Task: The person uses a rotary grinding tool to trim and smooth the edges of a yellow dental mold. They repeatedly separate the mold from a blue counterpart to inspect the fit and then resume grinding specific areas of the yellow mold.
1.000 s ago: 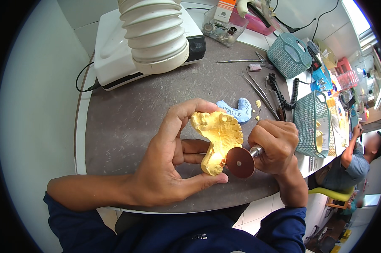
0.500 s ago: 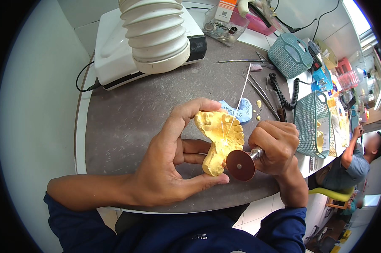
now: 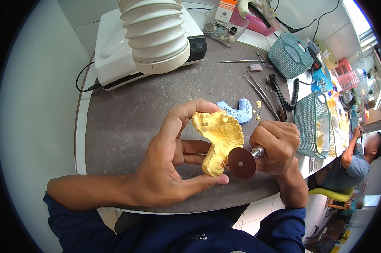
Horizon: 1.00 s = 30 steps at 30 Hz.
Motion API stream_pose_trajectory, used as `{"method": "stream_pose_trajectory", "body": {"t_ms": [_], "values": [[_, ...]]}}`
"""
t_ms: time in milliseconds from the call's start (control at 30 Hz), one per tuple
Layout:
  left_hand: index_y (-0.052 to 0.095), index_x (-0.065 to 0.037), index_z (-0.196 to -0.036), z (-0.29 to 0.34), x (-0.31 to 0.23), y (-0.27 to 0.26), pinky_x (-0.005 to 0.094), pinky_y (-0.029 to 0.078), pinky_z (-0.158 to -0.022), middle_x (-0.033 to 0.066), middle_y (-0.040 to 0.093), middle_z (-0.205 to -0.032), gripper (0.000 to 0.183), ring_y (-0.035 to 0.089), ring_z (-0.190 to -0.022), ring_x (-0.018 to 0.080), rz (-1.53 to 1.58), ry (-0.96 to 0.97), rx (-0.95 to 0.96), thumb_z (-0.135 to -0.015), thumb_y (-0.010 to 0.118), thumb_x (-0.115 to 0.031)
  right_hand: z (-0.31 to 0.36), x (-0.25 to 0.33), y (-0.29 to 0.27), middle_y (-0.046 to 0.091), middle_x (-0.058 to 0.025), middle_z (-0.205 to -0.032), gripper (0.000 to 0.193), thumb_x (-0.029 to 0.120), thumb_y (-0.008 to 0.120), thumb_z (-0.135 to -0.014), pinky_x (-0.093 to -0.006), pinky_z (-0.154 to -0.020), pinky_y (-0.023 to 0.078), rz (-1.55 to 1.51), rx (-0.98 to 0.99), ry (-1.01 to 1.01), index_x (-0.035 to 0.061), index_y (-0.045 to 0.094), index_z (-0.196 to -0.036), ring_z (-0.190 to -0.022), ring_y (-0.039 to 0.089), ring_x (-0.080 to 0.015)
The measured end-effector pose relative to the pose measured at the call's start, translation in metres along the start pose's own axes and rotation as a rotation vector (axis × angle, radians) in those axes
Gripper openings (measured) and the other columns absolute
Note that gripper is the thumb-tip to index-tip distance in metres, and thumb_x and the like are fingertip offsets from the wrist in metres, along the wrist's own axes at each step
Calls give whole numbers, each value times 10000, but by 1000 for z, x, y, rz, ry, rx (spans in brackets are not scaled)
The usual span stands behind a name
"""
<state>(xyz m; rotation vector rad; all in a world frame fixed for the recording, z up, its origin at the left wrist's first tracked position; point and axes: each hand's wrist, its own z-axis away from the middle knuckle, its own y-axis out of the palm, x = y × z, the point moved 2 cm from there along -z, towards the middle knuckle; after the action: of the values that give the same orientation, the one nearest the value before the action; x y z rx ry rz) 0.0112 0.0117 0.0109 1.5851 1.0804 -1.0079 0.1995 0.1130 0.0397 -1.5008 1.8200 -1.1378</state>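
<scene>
Trimming underway: left hand (image 3: 165, 168) pinches the yellow cast (image 3: 218, 141), right hand (image 3: 277, 145) fists the handpiece, its disc (image 3: 241, 162) touching the cast at five o'clock; next calls for steady pressure.

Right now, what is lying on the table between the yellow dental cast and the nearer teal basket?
In the head view, the right hand with its brown cutting disc sits between the yellow dental cast and the teal basket.

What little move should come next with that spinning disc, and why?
Probably ease the brown disc leftward into the yellow cast. The disc sits right at the cast's lower right edge, the right hand grips the tool, and the left hand steadies the cast.
</scene>
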Motion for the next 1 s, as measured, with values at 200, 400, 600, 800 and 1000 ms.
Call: {"method": "stream_pose_trajectory", "body": {"t_ms": [200, 400, 600, 800, 1000], "values": [[199, -64, -1433, 1, 1, 1, 366, 519, -1042, 171, 344, -1416, 934, 543, -1265, 269, 1, -2, -14, -733, 787, 125, 0, 0, 0, 405, -23, -521, 538, 449, 827, -689, -314, -393, 338, 1, 1, -7, 92, 436, -594, -407, 449, -181], [195, -44, -1452, 0, -3, 1, 356, 528, -1029, 167, 339, -1415, 954, 554, -1253, 269, -37, 2, -9, -729, 797, 115, 0, 1, 0, 406, -20, -525, 548, 469, 816, -692, -311, -393, 341, 8, 10, -13, 93, 430, -596, -404, 450, -178], [188, -51, -1460, 0, -3, 1, 360, 528, -1027, 166, 334, -1419, 965, 557, -1250, 268, -33, 4, -4, -730, 797, 114, 0, 1, 0, 389, -20, -521, 554, 475, 813, -685, -307, -391, 338, 4, 10, -13, 94, 421, -596, -406, 447, -175], [187, -61, -1457, 0, -3, 0, 367, 524, -1030, 170, 345, -1419, 962, 557, -1252, 272, -50, -4, 7, -733, 798, 107, 0, 0, 2, 379, -23, -519, 550, 466, 815, -688, -309, -390, 330, -2, -11, -23, 93, 421, -596, -405, 437, -177], [196, -78, -1448, 1, 0, 0, 371, 521, -1033, 181, 338, -1436, 950, 549, -1260, 274, -34, 7, 3, -736, 797, 106, 1, 0, 0, 382, -26, -518, 550, 456, 823, -685, -312, -389, 321, 19, -2, -7, 93, 421, -589, -403, 431, -176]]}}
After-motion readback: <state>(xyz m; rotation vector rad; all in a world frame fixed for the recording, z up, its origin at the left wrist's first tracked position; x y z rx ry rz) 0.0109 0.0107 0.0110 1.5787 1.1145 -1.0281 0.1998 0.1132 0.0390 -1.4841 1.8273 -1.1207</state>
